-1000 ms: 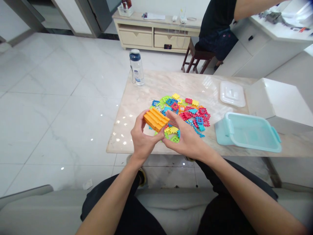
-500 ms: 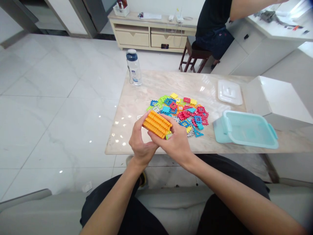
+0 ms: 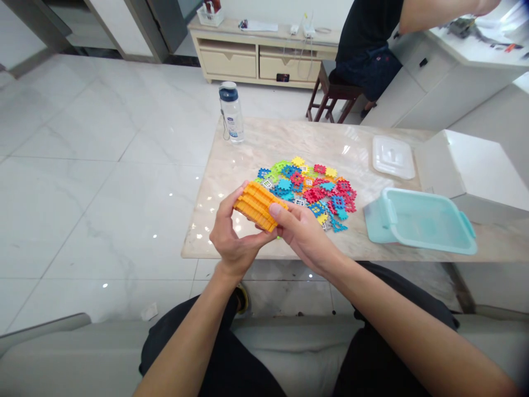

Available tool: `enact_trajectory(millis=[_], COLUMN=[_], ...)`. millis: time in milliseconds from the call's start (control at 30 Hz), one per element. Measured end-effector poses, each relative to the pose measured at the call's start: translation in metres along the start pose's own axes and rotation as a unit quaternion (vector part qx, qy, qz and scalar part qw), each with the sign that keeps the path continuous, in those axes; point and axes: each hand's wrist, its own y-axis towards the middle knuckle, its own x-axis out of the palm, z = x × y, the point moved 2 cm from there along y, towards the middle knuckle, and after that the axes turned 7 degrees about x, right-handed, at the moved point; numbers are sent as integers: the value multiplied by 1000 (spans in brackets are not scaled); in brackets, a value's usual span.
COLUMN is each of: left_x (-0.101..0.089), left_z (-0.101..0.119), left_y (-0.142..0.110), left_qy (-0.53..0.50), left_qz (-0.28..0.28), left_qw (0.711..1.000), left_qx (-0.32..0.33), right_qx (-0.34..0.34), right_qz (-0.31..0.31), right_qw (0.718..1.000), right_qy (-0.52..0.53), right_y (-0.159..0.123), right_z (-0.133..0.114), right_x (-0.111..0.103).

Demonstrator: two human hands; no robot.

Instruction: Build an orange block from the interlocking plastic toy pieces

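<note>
The one head-worn camera looked forward and down at the fingers [image 3: 226,212] from just above and behind them, close by, with the tabletop [image 3: 289,138] beyond the fingers and the floor [image 3: 82,220] farther out.

1. The left hand [image 3: 233,242] and right hand [image 3: 303,231] grip a stack of orange interlocking plastic tiles [image 3: 258,207] from both sides, above the front edge of the marble surface [image 3: 264,146].
2. A loose pile of multicoloured interlocking tiles [image 3: 308,187] lies just beyond the right hand.
3. A pale teal plastic tub [image 3: 419,223] sits right of the pile, with a white lid [image 3: 392,157] behind it.
4. A water bottle [image 3: 230,113] stands near the surface's far left corner.
5. A seated person [image 3: 366,49] on a wooden stool [image 3: 330,102] reaches toward a white counter [image 3: 438,82].
</note>
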Motion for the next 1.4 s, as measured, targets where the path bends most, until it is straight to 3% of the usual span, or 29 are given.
enact_trajectory(millis=[167,533,800,1200,1400], left_x=[1,5,6,4,6], left_z=[-3,3,5,7,4], left_y=[-4,1,-7,-1,1], left_qy=[9,-11,-15,-58,-69], left_qz=[-8,-5,-62,-56,-41], left_qw=[1000,1000,997,996,997], left_qx=[15,-14,-32,34,17], right_qx=[43,54,76,87,94], right_qz=[-15,-31,-17,-52,-58], right_qw=[996,997,996,994,993], right_qy=[71,46,52,42,47], right_y=[-2,-3,-2,-5,-5], right_z=[2,-7,-11,-12,-11], right_x=[0,-12,-22,-23,-21])
